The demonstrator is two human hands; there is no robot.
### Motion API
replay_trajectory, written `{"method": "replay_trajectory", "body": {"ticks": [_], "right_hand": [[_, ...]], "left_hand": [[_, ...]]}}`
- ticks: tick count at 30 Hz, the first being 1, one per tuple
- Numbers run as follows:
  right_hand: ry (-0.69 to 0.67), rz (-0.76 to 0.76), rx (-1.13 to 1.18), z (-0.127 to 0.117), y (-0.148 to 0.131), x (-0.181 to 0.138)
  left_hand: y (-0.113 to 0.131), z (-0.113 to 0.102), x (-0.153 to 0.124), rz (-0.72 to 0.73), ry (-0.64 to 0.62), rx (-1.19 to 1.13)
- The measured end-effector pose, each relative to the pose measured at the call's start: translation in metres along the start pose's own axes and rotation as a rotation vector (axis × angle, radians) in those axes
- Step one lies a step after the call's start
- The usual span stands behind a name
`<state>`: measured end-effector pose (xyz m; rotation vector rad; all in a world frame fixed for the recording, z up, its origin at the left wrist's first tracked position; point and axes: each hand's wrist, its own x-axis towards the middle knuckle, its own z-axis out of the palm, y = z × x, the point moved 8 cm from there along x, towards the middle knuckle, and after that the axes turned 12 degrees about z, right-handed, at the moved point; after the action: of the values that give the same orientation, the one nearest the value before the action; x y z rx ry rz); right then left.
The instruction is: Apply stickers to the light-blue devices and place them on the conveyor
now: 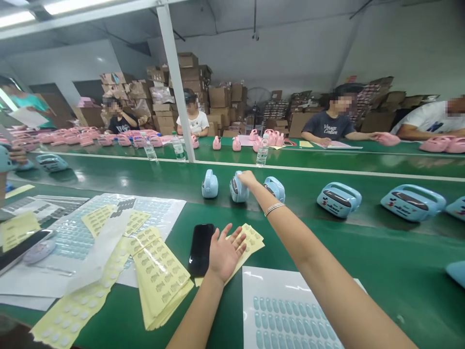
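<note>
My right hand [248, 178] reaches far forward across the green belt and closes on the top of a light blue handbag-shaped device [239, 188]. A silver bracelet sits on that wrist. My left hand [225, 252] lies open, palm up with fingers spread, over a yellow sticker sheet [250, 241], right beside a black phone [201, 248]. Two more blue devices, one [209, 184] to the left and one [275, 188] to the right, flank the held one.
Further blue devices [339, 198] lie along the belt to the right. Yellow sticker sheets [160, 276] and a white sheet of blue stickers [286, 315] lie near me. Water bottles [262, 151], a white post [176, 82], and seated people with pink devices [271, 138] are across the belt.
</note>
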<state>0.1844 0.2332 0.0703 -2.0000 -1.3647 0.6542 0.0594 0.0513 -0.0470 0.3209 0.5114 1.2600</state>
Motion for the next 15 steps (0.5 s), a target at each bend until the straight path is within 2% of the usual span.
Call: {"method": "replay_trajectory", "body": {"ticks": [4,7,10,13,15], "right_hand": [[0.060,-0.002,-0.200,-0.002,0.006,0.006],[0.142,-0.033,-0.362,-0.028,0.020,0.005],[0.190,-0.022,-0.516,-0.062,0.048,0.000],[0.158,-0.022,-0.622,-0.083,0.077,-0.022],[0.125,-0.056,-0.667,-0.088,0.087,-0.048]], "left_hand": [[0.002,0.000,0.000,0.005,-0.009,0.063],[0.000,-0.001,0.001,-0.007,0.000,0.111],[-0.008,0.003,0.000,-0.049,-0.012,0.180],[-0.019,0.007,0.000,-0.066,-0.039,0.264],[-0.019,0.009,0.001,0.039,-0.077,0.402]]}}
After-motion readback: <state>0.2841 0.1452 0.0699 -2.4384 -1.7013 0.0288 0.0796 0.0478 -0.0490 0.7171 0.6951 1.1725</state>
